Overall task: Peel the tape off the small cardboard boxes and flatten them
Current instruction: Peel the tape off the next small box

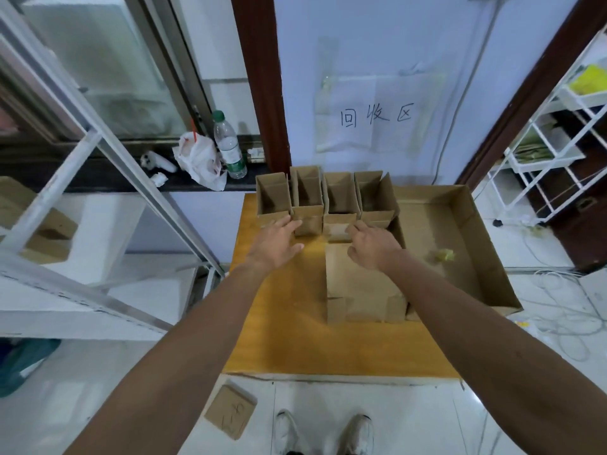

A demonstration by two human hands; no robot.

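four open boxes (325,195) in row at table (279,323) back | flattened cardboard (358,287) before them | cardboard tray (486,244) right | water bottle (228,146) behind-left on sill

Wall (377,44): pale blue, with a taped paper sheet (377,119) bearing handwritten characters.
Door frame (262,93): dark brown wood, on both sides of the wall panel.
Window (108,77): aluminium-framed glazing, left side, above a dark sill (82,178).
Sill load: plastic bottle (229,146), crumpled white bag (198,159).
Rack (551,142): white wire shelving, right side.
Floor (410,421): glossy white tiles; white cables (565,297) lie at right.
Surface (289,323): yellow wood.
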